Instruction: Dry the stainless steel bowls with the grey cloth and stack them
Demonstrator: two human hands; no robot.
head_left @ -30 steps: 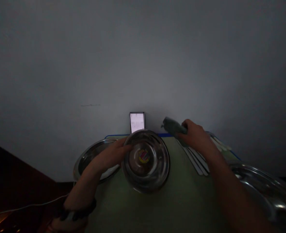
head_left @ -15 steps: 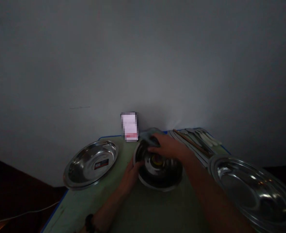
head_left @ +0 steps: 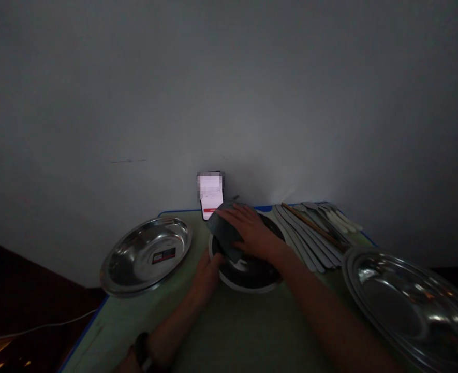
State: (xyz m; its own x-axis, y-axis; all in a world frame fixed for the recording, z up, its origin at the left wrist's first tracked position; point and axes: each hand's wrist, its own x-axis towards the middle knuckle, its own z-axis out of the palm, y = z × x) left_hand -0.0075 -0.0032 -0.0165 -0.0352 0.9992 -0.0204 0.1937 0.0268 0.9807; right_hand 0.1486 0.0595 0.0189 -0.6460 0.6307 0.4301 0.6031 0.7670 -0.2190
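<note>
A shiny metal bowl (head_left: 252,280) stands in the middle of the table. My left hand (head_left: 207,272) grips its left rim, the thumb over the edge and the other fingers hidden behind the wall. A thin grey-green cloth (head_left: 224,233) lies over the bowl's far left rim and hangs into its inside. On top of that cloth is my right hand (head_left: 250,232), its fingers stretched leftward and holding the cloth against the rim. The hand and cloth hide part of the bowl's inside.
A metal basin (head_left: 135,282) with a dark label sits at left, stacked metal basins (head_left: 403,331) at right. Behind these lie several flat pale utensils (head_left: 304,241), a brown stick (head_left: 310,224) and white-handled cutlery (head_left: 339,220). A lit phone (head_left: 211,189) leans against the wall (head_left: 229,93).
The cloth, bunched at the far rim before, is now spread over the bowl's left side. My right hand has moved left and flattened on it. My left hand stays on the rim.
</note>
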